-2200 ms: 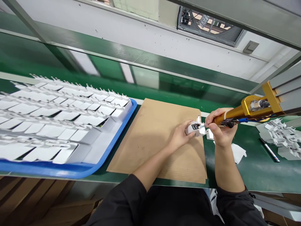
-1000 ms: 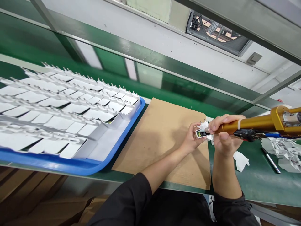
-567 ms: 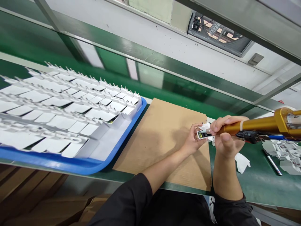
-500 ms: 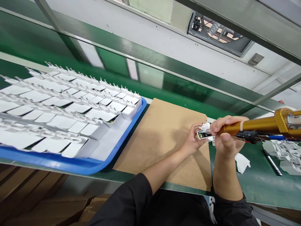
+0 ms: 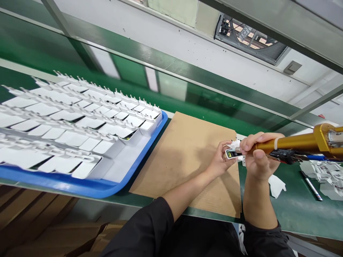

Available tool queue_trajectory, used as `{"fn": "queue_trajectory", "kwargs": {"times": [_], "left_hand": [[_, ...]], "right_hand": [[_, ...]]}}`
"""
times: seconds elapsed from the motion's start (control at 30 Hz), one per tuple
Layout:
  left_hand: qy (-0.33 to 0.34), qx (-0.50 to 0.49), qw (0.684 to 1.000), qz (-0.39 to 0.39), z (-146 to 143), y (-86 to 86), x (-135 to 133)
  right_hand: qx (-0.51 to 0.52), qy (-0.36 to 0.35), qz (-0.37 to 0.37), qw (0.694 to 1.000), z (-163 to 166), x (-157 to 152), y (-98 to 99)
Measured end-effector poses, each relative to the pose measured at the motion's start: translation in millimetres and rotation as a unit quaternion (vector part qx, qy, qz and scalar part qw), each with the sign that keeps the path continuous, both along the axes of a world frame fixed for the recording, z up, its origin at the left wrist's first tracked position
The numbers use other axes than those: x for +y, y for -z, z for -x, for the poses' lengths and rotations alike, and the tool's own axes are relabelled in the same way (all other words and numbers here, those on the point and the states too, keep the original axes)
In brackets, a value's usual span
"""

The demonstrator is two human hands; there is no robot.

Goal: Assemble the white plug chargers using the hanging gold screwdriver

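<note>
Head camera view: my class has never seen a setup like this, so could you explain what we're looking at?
There is no robot here, just a person's two bare hands, seen from a camera worn on the head that looks forward and down. The left hand holds a white plug casing, open on one side with dark and yellow parts inside. The right hand grips a gold tool pointing at it; whether the tip touches is hard to tell. On the green bench, a blue tray with rows of similar casings lies left, cardboard in the middle, and a pen right.
</note>
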State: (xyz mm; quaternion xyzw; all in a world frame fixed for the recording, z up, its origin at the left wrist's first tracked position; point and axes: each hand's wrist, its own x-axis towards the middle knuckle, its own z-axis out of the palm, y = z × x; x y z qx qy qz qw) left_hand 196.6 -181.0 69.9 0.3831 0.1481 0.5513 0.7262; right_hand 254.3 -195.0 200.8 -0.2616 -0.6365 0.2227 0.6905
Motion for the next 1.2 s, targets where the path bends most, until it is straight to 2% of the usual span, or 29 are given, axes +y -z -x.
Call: {"fn": "queue_trajectory", "kwargs": {"times": [0.13,0.4,0.6,1.2], "left_hand": [[-0.006,0.001,1.0,0.005,-1.0,0.6,-0.3],[-0.007,0.004,1.0,-0.001,-1.5,4.1,-0.2],[-0.005,0.005,1.0,0.003,-1.8,4.9,-0.1],[-0.002,0.001,1.0,0.0,-2.2,7.1,0.4]], "right_hand": [[-0.006,-0.012,-0.006,1.0,0.5,0.2,-1.5],[-0.024,0.017,-0.003,1.0,0.4,0.2,-2.0],[-0.014,-0.009,-0.006,1.0,-1.1,-0.3,-1.3],[-0.002,-0.03,-0.003,1.0,-2.4,-1.5,-1.7]]}}
